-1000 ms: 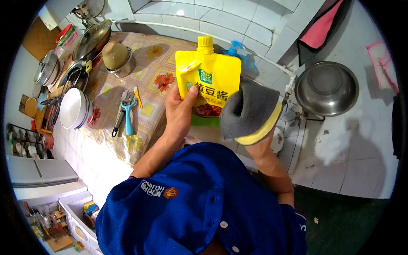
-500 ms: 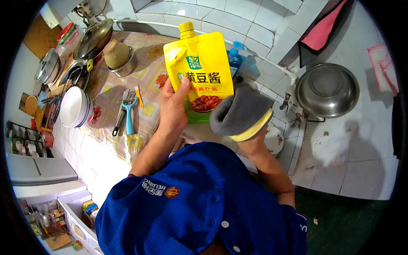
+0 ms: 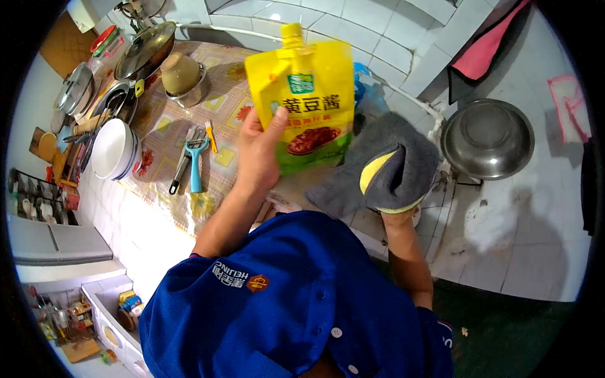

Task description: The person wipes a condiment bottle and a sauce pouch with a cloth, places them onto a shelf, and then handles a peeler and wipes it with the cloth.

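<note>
Left hand (image 3: 259,148) grips yellow pouch (image 3: 301,104) (cap upright).

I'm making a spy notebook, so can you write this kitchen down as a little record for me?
left hand: holding a yellow pouch
pouch cap: yellow, at the top
right hand: mostly hidden by a gray and yellow cloth
on the flowery tablecloth: blue peeler
far right: shiny metal basin
</note>
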Tool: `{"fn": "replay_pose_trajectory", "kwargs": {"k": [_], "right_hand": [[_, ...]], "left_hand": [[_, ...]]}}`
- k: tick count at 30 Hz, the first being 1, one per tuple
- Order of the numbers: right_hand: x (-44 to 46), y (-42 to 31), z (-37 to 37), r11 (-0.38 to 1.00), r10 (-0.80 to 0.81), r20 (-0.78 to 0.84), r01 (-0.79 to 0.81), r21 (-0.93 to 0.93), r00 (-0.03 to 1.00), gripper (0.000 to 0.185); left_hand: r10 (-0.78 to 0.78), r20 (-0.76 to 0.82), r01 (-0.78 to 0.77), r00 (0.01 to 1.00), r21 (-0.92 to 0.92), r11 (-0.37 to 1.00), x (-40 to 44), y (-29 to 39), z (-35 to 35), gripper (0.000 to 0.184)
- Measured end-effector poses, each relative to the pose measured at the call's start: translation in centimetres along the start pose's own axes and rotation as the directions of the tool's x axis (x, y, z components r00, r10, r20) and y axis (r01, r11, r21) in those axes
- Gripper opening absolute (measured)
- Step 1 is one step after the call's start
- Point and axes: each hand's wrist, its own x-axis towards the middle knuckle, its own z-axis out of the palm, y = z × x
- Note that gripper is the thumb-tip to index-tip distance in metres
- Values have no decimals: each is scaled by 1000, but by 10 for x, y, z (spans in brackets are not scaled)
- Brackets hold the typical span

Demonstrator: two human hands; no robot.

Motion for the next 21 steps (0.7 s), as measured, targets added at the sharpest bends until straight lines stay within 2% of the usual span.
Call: {"fn": "replay_pose_trajectory", "kwargs": {"k": [1,2,3,4,6,9,10,11,13,14,16,17,19,21], "right_hand": [[2,2,2,998,-27,57,23,62,998,56],[5,4,5,991,-53,114,39,126,992,61],[8,0,10,977,-23,96,2,214,995,61],[12,-5,17,952,36,39,-46,304,999,62],[19,-7,25,911,128,-34,-104,399,991,62],[22,5,29,925,127,-24,-110,365,992,48],[24,9,37,978,53,-84,-35,203,995,39],[25,12,40,978,50,-85,-31,205,995,39],[31,14,42,996,80,-67,-82,-28,995,41],[35,30,50,990,-100,-169,80,-118,981,23],[21,41,57,991,84,-138,-69,113,987,20],[10,54,64,927,175,-89,-134,349,981,25],[-11,81,78,616,351,11,-240,751,936,37],[-27,97,75,291,331,224,-325,900,916,51]], "left_hand": [[1,7,-1,1000,4,1000,-2,-3,5,23],[-52,32,54,998,-68,996,-3,-6,10,23],[-103,62,111,993,-139,984,-5,-9,13,23],[-110,127,124,986,-107,987,-9,-5,16,31],[-101,147,115,984,-88,989,-13,-9,18,31],[-111,129,126,985,-114,985,-18,-7,23,28],[-130,161,148,978,-108,983,-21,-7,24,29],[-148,199,170,969,-99,980,-22,-7,25,30],[-164,244,183,956,-56,982,-26,-6,20,31],[-175,299,193,938,-33,981,-27,-6,18,32],[-178,399,199,899,-11,980,-28,-4,17,40],[-176,399,197,900,-12,980,-27,-4,16,40],[-208,471,213,858,42,976,-27,-3,11,45],[-226,521,226,823,66,972,-29,0,7,44]]}}
